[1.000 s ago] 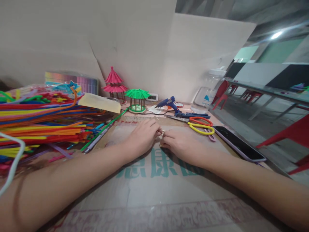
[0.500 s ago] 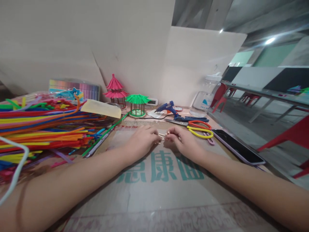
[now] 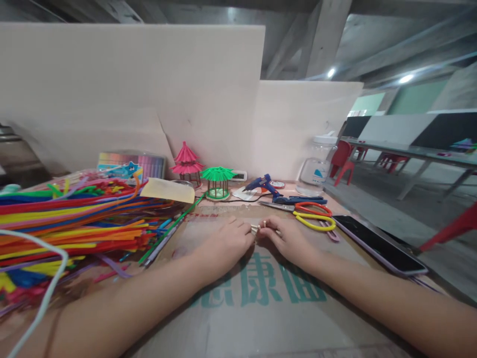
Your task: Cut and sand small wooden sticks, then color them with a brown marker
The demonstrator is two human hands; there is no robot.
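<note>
Several thin pale sticks [image 3: 255,228] show between my hands above the cardboard sheet [image 3: 261,323] with green lettering. My left hand [image 3: 231,244] is closed round them, its fingers curled over their left part. From the other side my right hand [image 3: 285,237] pinches at their right ends with thumb and fingertips. Much of the sticks is hidden by my fingers, so their exact kind cannot be made out. Beyond my right hand lie scissors [image 3: 315,221] with an orange and a yellow handle loop.
Colourful pipe cleaners [image 3: 74,214] are heaped on the left, near a white cable [image 3: 48,293]. Behind stand a pink-roofed model [image 3: 187,161], a green-roofed model [image 3: 218,183], a blue glue gun [image 3: 265,185] and a clear bottle [image 3: 315,171]. A phone [image 3: 380,246] lies at the right.
The view has tilted up, so the table things sit lower in the picture. Both hands stay together at the sticks, with the fingers shifted slightly.
</note>
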